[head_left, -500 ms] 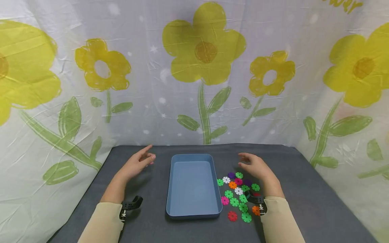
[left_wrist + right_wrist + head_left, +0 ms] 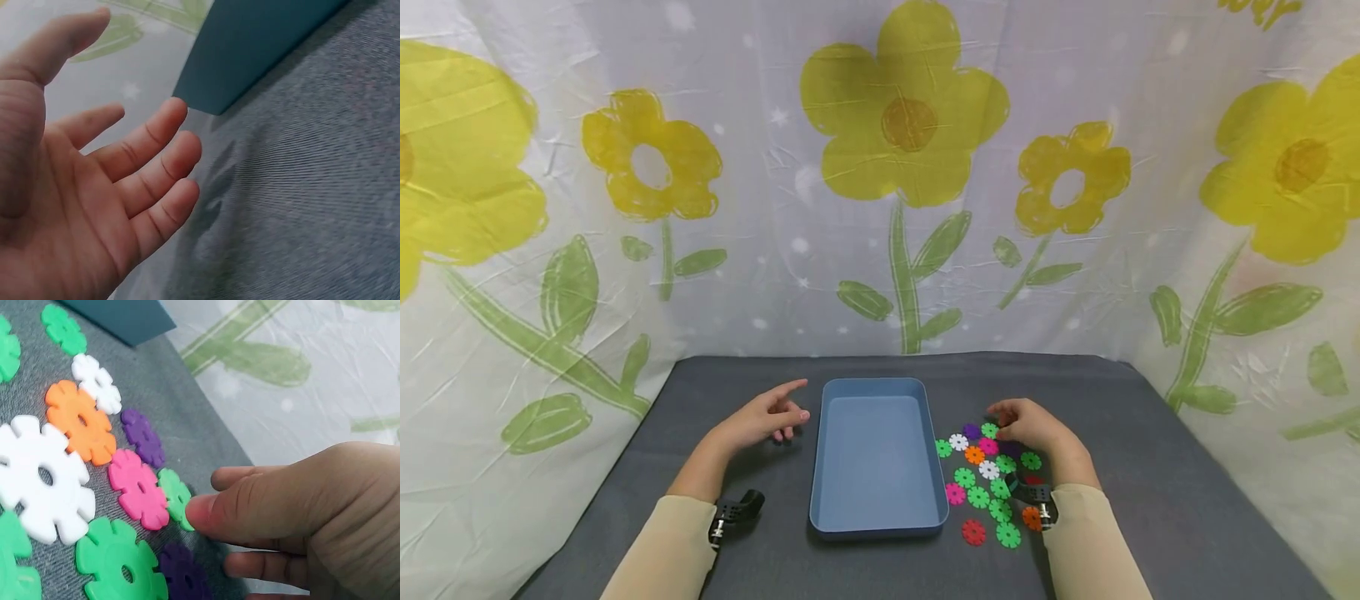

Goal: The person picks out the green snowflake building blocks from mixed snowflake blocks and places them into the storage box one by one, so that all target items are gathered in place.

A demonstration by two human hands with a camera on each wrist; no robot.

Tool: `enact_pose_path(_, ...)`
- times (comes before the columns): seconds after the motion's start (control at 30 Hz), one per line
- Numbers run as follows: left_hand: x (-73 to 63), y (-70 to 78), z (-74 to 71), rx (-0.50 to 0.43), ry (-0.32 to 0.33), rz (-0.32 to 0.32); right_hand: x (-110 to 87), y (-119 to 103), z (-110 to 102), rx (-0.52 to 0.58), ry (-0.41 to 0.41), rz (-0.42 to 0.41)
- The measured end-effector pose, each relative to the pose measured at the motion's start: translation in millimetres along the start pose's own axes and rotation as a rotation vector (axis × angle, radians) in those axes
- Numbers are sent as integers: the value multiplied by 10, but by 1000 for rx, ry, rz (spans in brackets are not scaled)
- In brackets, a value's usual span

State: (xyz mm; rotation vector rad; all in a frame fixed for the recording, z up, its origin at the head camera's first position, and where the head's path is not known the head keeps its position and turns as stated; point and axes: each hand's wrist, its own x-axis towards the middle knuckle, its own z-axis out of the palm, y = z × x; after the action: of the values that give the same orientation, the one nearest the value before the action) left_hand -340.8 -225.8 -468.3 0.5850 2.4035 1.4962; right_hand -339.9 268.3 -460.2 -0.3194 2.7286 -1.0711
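On the gray cloth (image 2: 782, 571), the right hand (image 2: 1036, 427) seems after a far green wheel (image 2: 174, 492) — can't tell if held; it needs a pinch — the left hand (image 2: 762, 420) loose, empty.

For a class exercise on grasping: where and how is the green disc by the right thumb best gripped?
Probably pinch the green disc by its notched rim, from the far right: it looks flat, and the pink disc and purple disc crowd its other side.

Curtained-off space, building type unclear: yellow-flower printed sheet (image 2: 880, 250) hangs beyond the left hand (image 2: 760, 423) and right hand (image 2: 1036, 429), wrapping both sides; grey cloth-covered table (image 2: 1172, 500) beneath them.
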Motion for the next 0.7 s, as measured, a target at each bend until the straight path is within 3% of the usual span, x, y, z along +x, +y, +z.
enact_pose_path(0.2, 31, -52, 92, -57, -94, -22, 27, 76, 21, -39, -2, 37)
enact_pose_path(0.43, 89, -64, 191, -90, -106, -29, 19, 92, 5, -65, -3, 20)
enact_pose_path(0.7, 65, -29, 265, -62, -149, -23, -17, 124, 17, -43, 12, 9)
